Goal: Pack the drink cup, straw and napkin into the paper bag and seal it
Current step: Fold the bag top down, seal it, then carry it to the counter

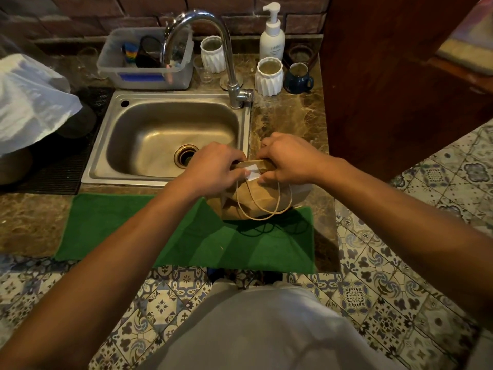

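A brown paper bag (pixel 257 200) stands on the green cloth (pixel 165 236) at the counter's right end, its top folded over. A white sticker (pixel 253 172) lies across the folded top. My left hand (pixel 217 166) grips the fold from the left, thumb at the sticker's edge. My right hand (pixel 286 158) grips the fold from the right, thumb pressing beside the sticker. Twine handles (pixel 262 206) hang down the bag's front. The drink cup, straw and napkin are not visible.
A steel sink (pixel 149 140) with a tall tap (pixel 226 49) sits just behind the bag. Behind it stand a plastic tub (pixel 149 73), two white ribbed cups (pixel 268 76), a blue mug (pixel 297 77) and a pump bottle (pixel 272 36). A white plastic bag (pixel 29 100) lies at the left.
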The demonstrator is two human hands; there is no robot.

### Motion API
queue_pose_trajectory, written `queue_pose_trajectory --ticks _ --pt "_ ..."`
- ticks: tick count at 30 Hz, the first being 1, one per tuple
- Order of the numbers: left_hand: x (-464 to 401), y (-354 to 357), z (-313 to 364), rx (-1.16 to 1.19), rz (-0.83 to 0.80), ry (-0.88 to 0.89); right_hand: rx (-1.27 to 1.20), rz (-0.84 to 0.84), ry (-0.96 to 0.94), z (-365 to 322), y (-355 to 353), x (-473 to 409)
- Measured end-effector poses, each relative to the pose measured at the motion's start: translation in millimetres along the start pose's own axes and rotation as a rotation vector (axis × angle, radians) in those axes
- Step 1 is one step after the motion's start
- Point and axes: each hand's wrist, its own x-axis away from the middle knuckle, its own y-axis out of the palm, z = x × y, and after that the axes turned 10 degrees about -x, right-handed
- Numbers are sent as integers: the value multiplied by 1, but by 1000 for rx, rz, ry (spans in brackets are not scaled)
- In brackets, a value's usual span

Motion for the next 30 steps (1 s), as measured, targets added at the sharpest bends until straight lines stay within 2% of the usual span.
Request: queue_pose_trajectory --ticks 16,30 --pt "-1 0 -1 18 41 93 -76 53 -122 8 3 -2" --pt "-3 3 -1 -29 106 146 -19 42 -94 7 4 -6"
